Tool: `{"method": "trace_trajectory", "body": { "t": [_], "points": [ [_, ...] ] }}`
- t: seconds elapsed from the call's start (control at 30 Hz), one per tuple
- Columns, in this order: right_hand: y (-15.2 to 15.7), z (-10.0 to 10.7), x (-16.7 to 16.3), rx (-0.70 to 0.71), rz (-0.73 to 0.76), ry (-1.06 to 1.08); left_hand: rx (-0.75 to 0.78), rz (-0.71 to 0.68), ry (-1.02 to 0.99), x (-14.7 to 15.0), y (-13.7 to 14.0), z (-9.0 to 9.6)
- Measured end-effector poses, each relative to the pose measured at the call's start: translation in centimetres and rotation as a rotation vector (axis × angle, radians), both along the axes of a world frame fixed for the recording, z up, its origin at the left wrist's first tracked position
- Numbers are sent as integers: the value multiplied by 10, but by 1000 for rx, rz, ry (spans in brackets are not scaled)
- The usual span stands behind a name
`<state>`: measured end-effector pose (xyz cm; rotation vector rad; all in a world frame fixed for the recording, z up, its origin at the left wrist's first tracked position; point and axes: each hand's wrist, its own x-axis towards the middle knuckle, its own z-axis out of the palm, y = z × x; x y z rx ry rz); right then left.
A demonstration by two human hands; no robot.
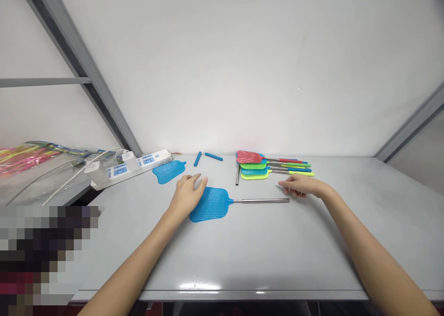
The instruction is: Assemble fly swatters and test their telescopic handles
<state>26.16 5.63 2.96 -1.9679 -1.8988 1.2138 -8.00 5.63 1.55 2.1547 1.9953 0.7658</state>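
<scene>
A blue fly swatter (212,206) lies across the middle of the table, its bare steel rod pointing right. My left hand (188,192) is at the left edge of its mesh head, fingers apart and partly covering the corner; whether it touches the mesh I cannot tell. Past the rod's end hovers my right hand (301,185), loosely bent, with nothing in its fingers. Behind my left hand are a loose blue swatter head (169,172) and two blue grip sleeves, one slanted (197,159) and one nearly level (213,156). A separate metal rod (237,175) lies by the stacked swatters.
Several fly swatters with coloured handles, a red one (250,157) on top, are piled near the wall. At the left stands a white power strip (161,156) with plugged-in adapters and cables (69,182). Bagged pink and yellow items (24,161) are on the neighbouring surface.
</scene>
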Motion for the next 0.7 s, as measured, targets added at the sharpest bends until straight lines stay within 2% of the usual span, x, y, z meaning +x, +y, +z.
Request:
{"method": "trace_trajectory", "body": {
  "t": [0.1, 0.23, 0.47, 0.7],
  "points": [
    [-1, -3, 2, -99, -44, -80, -83, 98, 34, -3, -4, 5],
    [-4, -2, -5, -237, -16, -143, -207, 81, 113, -3, -8, 9],
    [-5, -5, -15, -242, 10, -95, -145, 50, 76, 1, -7, 7],
    [-2, -9, -13, -212, 25, -68, -161, 99, -54, -2, -7, 8]
  ]
}}
